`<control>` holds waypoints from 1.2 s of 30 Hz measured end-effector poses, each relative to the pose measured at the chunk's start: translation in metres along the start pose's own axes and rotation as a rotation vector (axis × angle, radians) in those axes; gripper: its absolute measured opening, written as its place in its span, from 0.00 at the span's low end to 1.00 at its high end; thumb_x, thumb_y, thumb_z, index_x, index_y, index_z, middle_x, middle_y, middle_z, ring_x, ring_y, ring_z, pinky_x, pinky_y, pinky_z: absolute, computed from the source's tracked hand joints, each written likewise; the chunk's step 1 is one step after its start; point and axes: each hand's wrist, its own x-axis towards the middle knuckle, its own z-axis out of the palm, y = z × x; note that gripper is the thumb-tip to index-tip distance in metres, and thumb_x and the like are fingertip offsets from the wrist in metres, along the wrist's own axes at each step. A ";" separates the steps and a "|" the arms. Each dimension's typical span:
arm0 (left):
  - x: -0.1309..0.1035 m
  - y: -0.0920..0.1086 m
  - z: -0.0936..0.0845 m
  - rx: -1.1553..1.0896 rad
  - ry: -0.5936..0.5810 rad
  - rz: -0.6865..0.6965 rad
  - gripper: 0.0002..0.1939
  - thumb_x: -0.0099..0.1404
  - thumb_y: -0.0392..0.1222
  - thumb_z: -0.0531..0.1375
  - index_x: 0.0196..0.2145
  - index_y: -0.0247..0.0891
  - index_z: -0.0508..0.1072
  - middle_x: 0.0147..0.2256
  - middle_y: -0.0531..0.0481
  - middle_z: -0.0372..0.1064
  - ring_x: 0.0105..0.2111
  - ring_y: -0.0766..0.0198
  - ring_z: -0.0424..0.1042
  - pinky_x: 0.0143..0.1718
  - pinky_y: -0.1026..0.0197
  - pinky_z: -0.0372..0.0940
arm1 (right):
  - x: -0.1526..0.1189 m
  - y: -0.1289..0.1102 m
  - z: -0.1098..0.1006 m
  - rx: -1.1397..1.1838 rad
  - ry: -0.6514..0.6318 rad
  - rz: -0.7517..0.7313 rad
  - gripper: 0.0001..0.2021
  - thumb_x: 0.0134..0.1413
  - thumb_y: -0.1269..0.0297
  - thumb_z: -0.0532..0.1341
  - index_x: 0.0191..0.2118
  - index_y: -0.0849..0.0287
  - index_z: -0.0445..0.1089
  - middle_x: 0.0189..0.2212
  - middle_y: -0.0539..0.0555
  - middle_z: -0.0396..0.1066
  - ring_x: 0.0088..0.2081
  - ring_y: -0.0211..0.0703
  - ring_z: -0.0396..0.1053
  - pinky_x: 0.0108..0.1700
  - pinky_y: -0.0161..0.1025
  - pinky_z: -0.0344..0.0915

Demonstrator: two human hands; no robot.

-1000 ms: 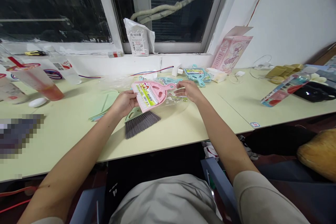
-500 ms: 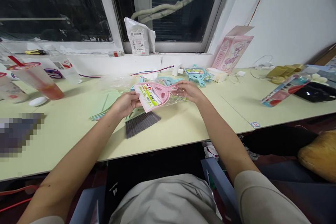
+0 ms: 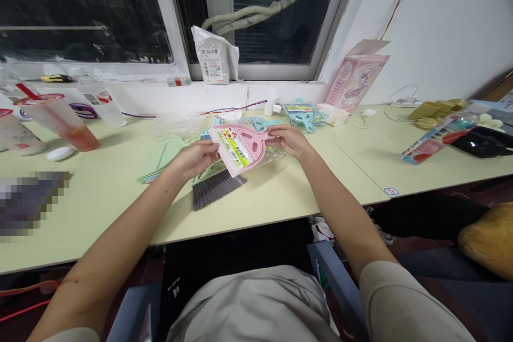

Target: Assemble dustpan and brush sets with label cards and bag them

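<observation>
A pink dustpan (image 3: pixel 256 141) with a yellow-green label is held up over the table, tilted to face me. My left hand (image 3: pixel 199 158) pinches its left edge beside the label. At the other end, my right hand (image 3: pixel 289 140) grips the handle. Below it lies a green brush (image 3: pixel 218 189) with grey bristles, partly covered by the dustpan. Stacked light green dustpans (image 3: pixel 162 156) are just left of my left hand. Behind the pink one are blue dustpans (image 3: pixel 256 122), partly hidden, and clear plastic wrapping near my right hand.
Cups with red drink (image 3: pixel 66 125) and a white mouse (image 3: pixel 60 153) are at the left of the table (image 3: pixel 280 197). Packaged blue dustpans (image 3: pixel 303 115), a pink box (image 3: pixel 356 80) and a bottle (image 3: pixel 436 138) stand to the right.
The pink dustpan's label end has shifted slightly right and down, turned more toward me, and my left hand has moved slightly right with it. My right hand keeps its grip.
</observation>
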 end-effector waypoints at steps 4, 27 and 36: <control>0.000 0.000 -0.004 0.036 -0.045 -0.037 0.11 0.65 0.32 0.65 0.45 0.27 0.81 0.50 0.31 0.77 0.45 0.55 0.78 0.48 0.55 0.73 | 0.002 0.002 -0.001 -0.001 0.035 -0.017 0.08 0.53 0.83 0.65 0.35 0.64 0.76 0.32 0.57 0.79 0.30 0.44 0.80 0.42 0.44 0.82; -0.007 0.001 0.012 0.177 0.229 0.144 0.08 0.57 0.28 0.70 0.35 0.27 0.78 0.33 0.38 0.77 0.35 0.54 0.80 0.39 0.51 0.79 | 0.017 0.006 -0.020 -0.012 0.189 -0.081 0.08 0.50 0.79 0.63 0.35 0.60 0.74 0.29 0.54 0.76 0.30 0.44 0.79 0.39 0.43 0.80; -0.011 0.006 0.018 0.319 0.296 0.218 0.05 0.59 0.35 0.67 0.34 0.29 0.78 0.33 0.39 0.76 0.31 0.56 0.76 0.30 0.53 0.76 | 0.010 -0.001 -0.017 0.006 0.074 0.003 0.14 0.49 0.82 0.61 0.39 0.58 0.71 0.27 0.51 0.72 0.32 0.41 0.76 0.40 0.45 0.83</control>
